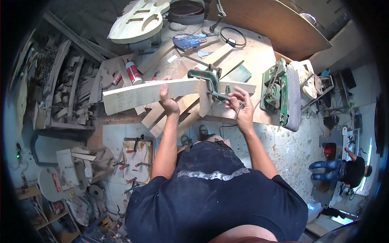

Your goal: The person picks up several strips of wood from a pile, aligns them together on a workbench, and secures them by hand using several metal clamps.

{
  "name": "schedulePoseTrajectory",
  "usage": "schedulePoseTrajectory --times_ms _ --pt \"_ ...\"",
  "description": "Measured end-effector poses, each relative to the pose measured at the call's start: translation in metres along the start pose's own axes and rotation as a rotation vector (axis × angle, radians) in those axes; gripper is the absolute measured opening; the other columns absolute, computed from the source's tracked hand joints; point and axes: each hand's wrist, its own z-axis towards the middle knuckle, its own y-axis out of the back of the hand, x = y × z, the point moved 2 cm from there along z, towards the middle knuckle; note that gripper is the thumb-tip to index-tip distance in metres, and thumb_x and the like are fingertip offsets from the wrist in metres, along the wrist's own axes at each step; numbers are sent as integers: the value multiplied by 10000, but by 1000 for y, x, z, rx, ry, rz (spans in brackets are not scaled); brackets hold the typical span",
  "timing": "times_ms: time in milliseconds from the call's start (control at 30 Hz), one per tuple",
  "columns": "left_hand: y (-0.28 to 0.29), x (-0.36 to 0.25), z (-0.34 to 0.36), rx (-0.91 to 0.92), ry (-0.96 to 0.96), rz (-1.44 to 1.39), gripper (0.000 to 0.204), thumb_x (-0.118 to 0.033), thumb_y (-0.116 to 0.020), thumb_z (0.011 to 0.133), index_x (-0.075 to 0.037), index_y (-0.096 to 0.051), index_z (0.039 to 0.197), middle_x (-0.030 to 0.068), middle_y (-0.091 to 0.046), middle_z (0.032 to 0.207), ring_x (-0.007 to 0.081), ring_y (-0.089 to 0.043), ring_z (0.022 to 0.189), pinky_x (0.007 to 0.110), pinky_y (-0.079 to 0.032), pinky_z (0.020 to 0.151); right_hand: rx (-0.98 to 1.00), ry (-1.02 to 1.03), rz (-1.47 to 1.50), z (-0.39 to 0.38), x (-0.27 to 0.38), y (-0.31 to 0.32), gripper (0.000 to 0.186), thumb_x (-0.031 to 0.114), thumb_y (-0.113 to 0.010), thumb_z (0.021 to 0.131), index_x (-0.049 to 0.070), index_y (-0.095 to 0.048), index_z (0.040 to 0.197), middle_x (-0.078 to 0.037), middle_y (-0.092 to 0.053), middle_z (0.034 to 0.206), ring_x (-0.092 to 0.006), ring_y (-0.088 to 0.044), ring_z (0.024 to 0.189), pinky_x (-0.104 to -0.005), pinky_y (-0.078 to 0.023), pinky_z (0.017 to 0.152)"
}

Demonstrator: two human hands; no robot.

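Observation:
My left hand (169, 101) grips a long pale wooden board (133, 97) near its middle, thumb across the face. Toward the board's right end, a green C-clamp (206, 77) sits on it and on a short upright wooden piece (204, 107) crossing it. My right hand (242, 108) holds the clamp's screw handle at the right, with fingers curled around it. More loose strips (154, 125) lie beneath the board on the workbench (259, 56), partly hidden by it.
Glue bottle (133, 72), blue tools (188, 41) and guitar body (137, 20) on the bench. Green belt sander (285, 97) at right. Wood-filled rack (69, 85) at left. Clamped piece (135, 160) lower left. Another person (344, 170) works far right.

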Motion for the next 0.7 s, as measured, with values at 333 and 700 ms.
schedulePoseTrajectory --times_ms 333,700 --pt "1 -3 -4 45 10 -18 591 -421 -566 828 43 -500 1187 185 -591 1101 257 -556 1080 402 -396 978 45 60 -169 34 -81 -30 533 221 -694 863 17 -448 1289 -113 -557 1089 -184 -534 1041 -313 -465 892" --pt "14 8 1 46 -12 -16 572 -430 -573 810 5 -524 1178 131 -537 1119 244 -522 1071 397 -405 951 -2 198 -596 37 -69 -41 475 280 -776 717 39 -546 1055 -110 -631 830 -231 -615 749 -371 -488 710"
